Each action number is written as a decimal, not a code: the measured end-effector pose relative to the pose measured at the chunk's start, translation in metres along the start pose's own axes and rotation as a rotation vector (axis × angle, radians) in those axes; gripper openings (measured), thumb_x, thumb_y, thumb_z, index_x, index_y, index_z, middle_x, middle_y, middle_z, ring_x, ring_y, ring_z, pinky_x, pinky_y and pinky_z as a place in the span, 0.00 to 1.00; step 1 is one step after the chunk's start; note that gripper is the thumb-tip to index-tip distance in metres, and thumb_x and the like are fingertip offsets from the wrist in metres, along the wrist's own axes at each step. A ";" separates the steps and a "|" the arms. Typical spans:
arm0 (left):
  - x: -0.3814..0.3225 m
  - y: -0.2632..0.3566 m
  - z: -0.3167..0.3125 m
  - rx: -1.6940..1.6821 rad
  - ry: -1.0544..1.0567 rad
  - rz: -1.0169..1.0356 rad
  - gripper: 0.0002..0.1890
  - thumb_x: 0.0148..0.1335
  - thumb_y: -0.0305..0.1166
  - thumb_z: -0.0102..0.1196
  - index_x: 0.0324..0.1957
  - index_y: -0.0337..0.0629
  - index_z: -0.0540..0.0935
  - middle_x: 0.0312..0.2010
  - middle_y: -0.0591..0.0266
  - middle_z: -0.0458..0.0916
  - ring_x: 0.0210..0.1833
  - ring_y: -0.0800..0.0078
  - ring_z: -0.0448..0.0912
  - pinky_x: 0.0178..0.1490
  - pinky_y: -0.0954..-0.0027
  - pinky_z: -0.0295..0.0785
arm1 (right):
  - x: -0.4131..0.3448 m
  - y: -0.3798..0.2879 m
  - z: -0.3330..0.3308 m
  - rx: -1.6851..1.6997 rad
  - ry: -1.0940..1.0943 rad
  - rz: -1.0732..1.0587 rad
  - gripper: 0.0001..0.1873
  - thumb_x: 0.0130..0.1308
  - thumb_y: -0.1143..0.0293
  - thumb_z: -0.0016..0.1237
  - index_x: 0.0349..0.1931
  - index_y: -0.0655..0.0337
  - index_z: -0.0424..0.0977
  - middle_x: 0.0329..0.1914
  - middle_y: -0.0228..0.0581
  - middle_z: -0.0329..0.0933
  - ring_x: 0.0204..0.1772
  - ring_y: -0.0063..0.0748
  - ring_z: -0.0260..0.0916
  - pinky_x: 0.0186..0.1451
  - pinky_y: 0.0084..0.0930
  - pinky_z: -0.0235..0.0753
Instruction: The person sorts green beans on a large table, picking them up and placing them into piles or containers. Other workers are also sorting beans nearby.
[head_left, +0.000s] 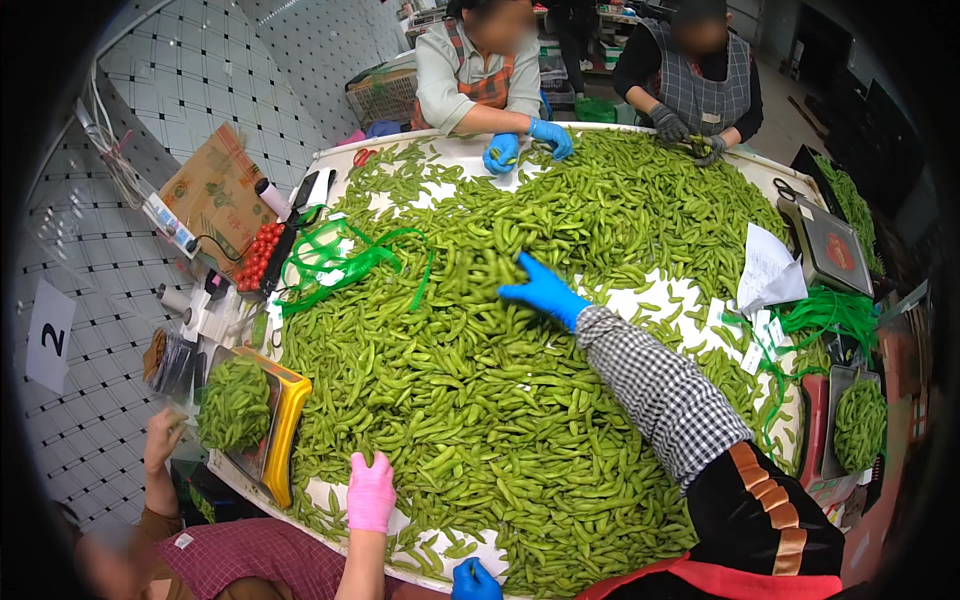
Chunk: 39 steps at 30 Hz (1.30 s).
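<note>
A broad heap of green edamame pods (480, 405) covers the white tabletop in front of me. My right hand (546, 291), in a blue glove under a checked sleeve cover, stretches out to the middle of the heap. Its thumb and fingers are spread against the pods, and some pods beyond the fingertips look blurred. At the bottom edge, close to the table's near rim, is my left hand (475, 581), also blue-gloved. Its fingers curl in and the frame cuts part of it off, so whether it holds a pod is unclear.
Two co-workers handle pods across the table; a third, with a pink-gloved hand (370, 491), is at the left. A yellow scale (286, 427) and a red scale (814, 435) bear bagged pods. Green mesh bags (352, 262), papers (766, 266) and scissors (787, 189) lie about.
</note>
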<state>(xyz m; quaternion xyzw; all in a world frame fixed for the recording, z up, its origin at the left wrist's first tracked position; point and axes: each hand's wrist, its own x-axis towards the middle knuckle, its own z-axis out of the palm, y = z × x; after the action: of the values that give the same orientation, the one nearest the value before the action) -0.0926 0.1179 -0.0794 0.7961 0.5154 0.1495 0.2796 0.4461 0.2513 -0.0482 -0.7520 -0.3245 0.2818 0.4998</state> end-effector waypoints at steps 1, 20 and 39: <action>-0.002 -0.002 -0.002 0.013 0.012 -0.011 0.14 0.74 0.36 0.45 0.43 0.35 0.79 0.38 0.40 0.80 0.40 0.43 0.77 0.45 0.52 0.73 | -0.003 -0.013 0.022 0.187 -0.138 -0.094 0.54 0.57 0.55 0.65 0.78 0.57 0.45 0.79 0.56 0.50 0.79 0.49 0.53 0.79 0.37 0.55; -0.005 0.000 -0.006 0.139 0.068 0.149 0.12 0.73 0.36 0.47 0.43 0.37 0.80 0.37 0.40 0.81 0.39 0.43 0.79 0.42 0.51 0.74 | -0.070 -0.042 0.037 -0.118 -0.092 -0.342 0.24 0.65 0.61 0.55 0.62 0.47 0.73 0.58 0.51 0.77 0.51 0.42 0.79 0.55 0.38 0.80; -0.006 0.010 -0.009 0.132 0.091 0.088 0.10 0.71 0.33 0.50 0.39 0.37 0.81 0.31 0.42 0.80 0.32 0.45 0.78 0.37 0.54 0.74 | 0.043 0.036 -0.045 -0.523 0.467 -0.044 0.11 0.64 0.63 0.56 0.37 0.63 0.78 0.36 0.51 0.81 0.41 0.53 0.78 0.43 0.46 0.75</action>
<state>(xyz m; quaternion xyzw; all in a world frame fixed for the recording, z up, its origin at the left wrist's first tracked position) -0.0927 0.1121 -0.0660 0.8271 0.5008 0.1635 0.1961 0.5142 0.2488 -0.0707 -0.8915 -0.2788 -0.0013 0.3571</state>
